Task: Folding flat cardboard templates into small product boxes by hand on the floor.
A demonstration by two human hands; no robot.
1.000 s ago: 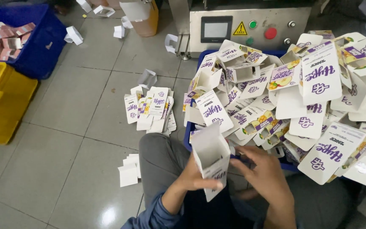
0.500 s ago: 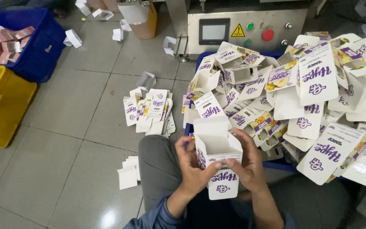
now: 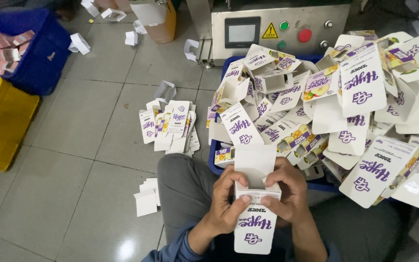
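Head view: I see both of my hands low in the middle, closed on one white carton [image 3: 254,213] with purple lettering. My left hand [image 3: 229,204] grips its left side, fingers curled over the upper edge. My right hand [image 3: 287,194] grips the right side, thumb pressed on the front panel near the top. The carton stands upright over my lap, its top flap [image 3: 254,162] raised and open toward the far side.

Just beyond the hands is a blue bin [image 3: 215,160], heaped with more of the same cartons [image 3: 335,106], some flat, some half formed, spilling to the right. Far behind the heap stands a grey machine [image 3: 277,29] with a small screen, a green button and a red button.

On the tiled floor [image 3: 73,145] left of the bin lies a small stack of flat cartons [image 3: 168,126]. A few blank white pieces [image 3: 146,196] lie nearer, beside my left knee. At the far left sit a blue crate [image 3: 40,53] holding pink packs and, nearer, a yellow crate [image 3: 1,126]. More loose white pieces are scattered on the far floor.
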